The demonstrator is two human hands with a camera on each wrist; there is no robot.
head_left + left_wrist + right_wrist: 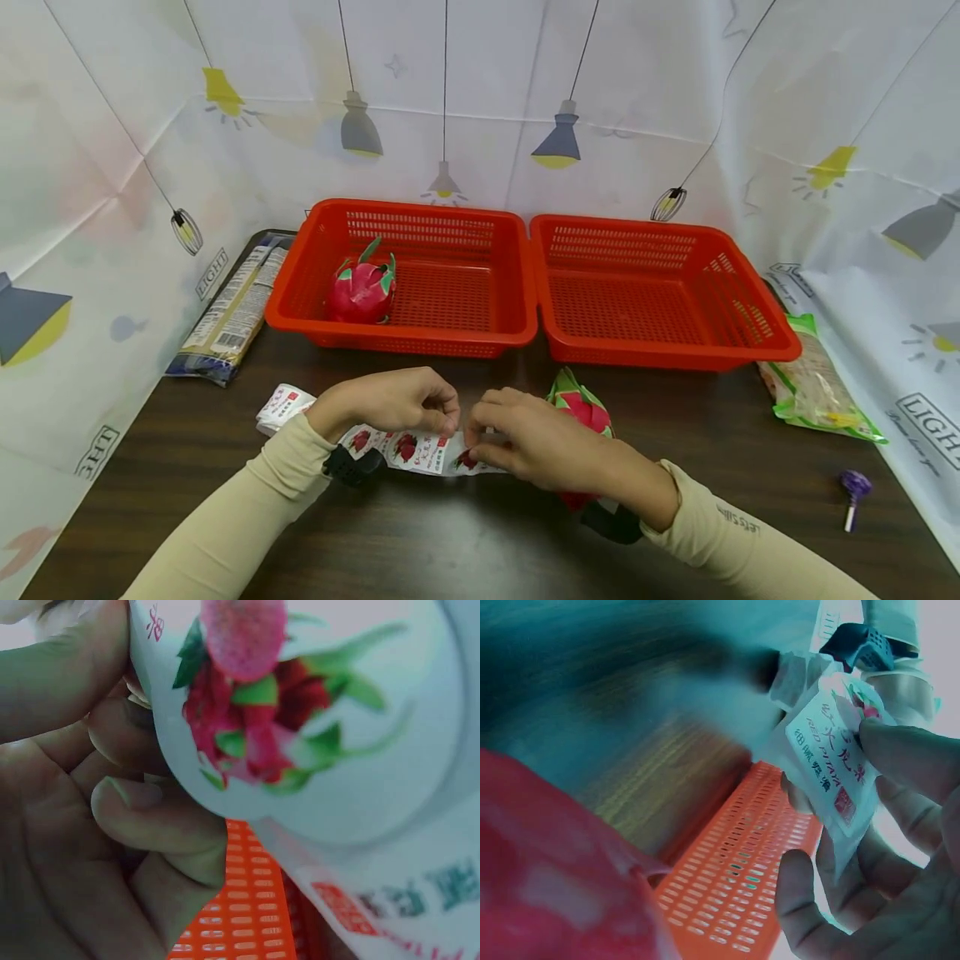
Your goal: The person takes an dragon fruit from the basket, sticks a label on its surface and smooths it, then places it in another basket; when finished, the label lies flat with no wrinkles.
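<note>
- Left hand (401, 404): thumb and finger pinch the edge of a strip of printed labels (420, 454).
- Right hand (528, 437): pinches the same strip close by, thumb on the printed face, as the right wrist view shows.
- Label strip: stretched between the hands above the dark table (420, 542), running back to its roll (281, 407) beside the left wrist.
- Stage, as judged: one dragon fruit (362, 293) sits in the left red basket (416, 337); a second dragon fruit (581, 410) lies outside, near the right hand. The labels appear joined; whether one is lifting, or either fruit bears one, cannot be told.
- Obstruction: the right hand and wrist partly hide the second fruit.
- Surroundings: right red basket (675, 354) behind; packaged goods at left (232, 308); green-edged bag (825, 379) and purple lollipop (855, 485) at right.
</note>
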